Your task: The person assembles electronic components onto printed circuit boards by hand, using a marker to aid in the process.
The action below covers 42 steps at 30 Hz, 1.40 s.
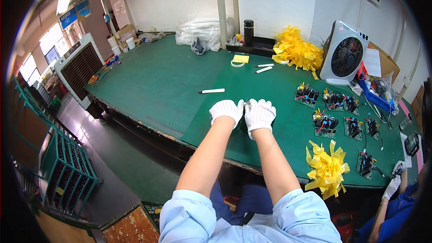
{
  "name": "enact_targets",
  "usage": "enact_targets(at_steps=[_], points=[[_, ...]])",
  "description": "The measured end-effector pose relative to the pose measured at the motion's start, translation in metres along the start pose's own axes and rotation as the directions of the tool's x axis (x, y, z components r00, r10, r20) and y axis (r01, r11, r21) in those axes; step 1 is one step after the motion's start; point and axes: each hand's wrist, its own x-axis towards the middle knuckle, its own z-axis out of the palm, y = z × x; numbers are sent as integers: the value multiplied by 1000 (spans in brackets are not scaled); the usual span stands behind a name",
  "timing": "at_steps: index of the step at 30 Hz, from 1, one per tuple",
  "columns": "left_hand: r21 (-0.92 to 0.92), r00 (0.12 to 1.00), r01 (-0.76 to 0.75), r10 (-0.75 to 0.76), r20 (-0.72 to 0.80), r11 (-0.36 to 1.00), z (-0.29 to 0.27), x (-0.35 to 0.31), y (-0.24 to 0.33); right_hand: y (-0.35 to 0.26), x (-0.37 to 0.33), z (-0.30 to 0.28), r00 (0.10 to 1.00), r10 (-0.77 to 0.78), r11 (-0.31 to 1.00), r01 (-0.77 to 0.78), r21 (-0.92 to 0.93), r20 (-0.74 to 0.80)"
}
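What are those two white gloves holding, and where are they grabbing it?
It cannot be told. The left hand and right hand are pressed together over the green table, hiding anything between them.

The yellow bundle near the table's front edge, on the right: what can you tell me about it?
The yellow bundle is a loose bunch of bright yellow strips, ribbon-like or tape-like, glossy as plastic, bunched at the middle and fanning outward. It lies on the green table at its near edge, partly overhanging it, beside small circuit boards. No hand touches it. A bigger yellow pile of the same kind sits at the far side.
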Motion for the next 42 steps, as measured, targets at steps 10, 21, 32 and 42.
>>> enact_targets(at_steps=[10,21,32,42], points=[[-4,953,290,-288,93,957,-12,26,-51,64,16,-10,918,311,936,-341,89,246],[163,821,-145,211,-530,976,27,28,-70,29,-41,-35,981,-153,982,164,90,-118],[-99,684,-533,359,-635,840,103,-8,-139,19,-149,-43,911,-409,846,397,356,-45],[-237,625,-779,685,-375,581,75,-74,-28,53,-200,-57,920,-362,598,107,795,148]])
